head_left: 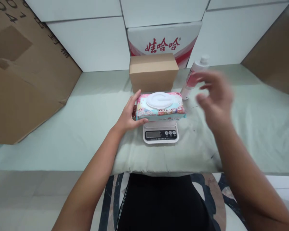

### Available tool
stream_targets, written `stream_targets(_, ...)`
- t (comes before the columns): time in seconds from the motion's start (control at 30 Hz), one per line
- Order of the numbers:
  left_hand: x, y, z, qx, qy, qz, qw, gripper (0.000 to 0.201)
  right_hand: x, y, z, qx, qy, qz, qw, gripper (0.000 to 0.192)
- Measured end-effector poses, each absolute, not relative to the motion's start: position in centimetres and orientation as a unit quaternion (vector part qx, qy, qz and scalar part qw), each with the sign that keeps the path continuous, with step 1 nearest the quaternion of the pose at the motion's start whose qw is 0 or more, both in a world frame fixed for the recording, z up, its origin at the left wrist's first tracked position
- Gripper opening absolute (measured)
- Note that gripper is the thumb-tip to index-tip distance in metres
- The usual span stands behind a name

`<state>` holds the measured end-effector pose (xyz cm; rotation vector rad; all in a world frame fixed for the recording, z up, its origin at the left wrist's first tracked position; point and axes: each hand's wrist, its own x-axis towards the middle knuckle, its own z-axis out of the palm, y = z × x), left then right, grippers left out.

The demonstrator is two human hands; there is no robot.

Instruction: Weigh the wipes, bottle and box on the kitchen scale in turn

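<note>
Head view, foreground: the left forearm and right forearm are cut off by the bottom of the frame; between them lies a black garment, also cut off, with pale lettering along its left side only partly legible.

The left hand grasps the left end of a pack of wipes, thumb along the near side and fingers on the far side. The pack, its white lid upward, lies over the rear part of a kitchen scale near the middle of the tabletop's front edge. The weighing plate is mostly hidden, so whether pack and plate touch cannot be told; any reading on the display is illegible. A small brown patch at the pack's left end, largely covered by the hand, is unidentifiable.

The right hand, blurred, is raised with fingers loosely curved and parted, grasping nothing visible. It overlaps a white bottle with a pink label; contact cannot be determined.

Toward the tabletop's back edge sits a brown box, concealing the lower part of a white carton with red characters. Cardboard sheets flank the left and right ends, both cropped by the frame.
</note>
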<state>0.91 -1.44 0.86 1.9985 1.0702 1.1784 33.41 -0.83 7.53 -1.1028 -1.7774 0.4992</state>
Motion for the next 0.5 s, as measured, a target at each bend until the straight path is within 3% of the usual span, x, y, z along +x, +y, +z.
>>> stream_targets(0.2,1.1,-1.6,0.7,0.742,0.412,0.439,0.296,0.124,32.4,-0.3,3.7,-0.421,-0.776,0.253,0.396,0.107)
stream_targets(0.37,1.4,-2.1,1.2,0.749,0.403,0.446,0.277,0.119,32.4,-0.3,3.0,-0.396,-0.748,0.327,0.420,0.109)
stream_targets(0.5,3.9,-3.4,3.9,0.786,0.366,0.427,0.257,0.113,35.0,-3.2,4.9,-0.388,-0.745,0.300,0.453,0.101)
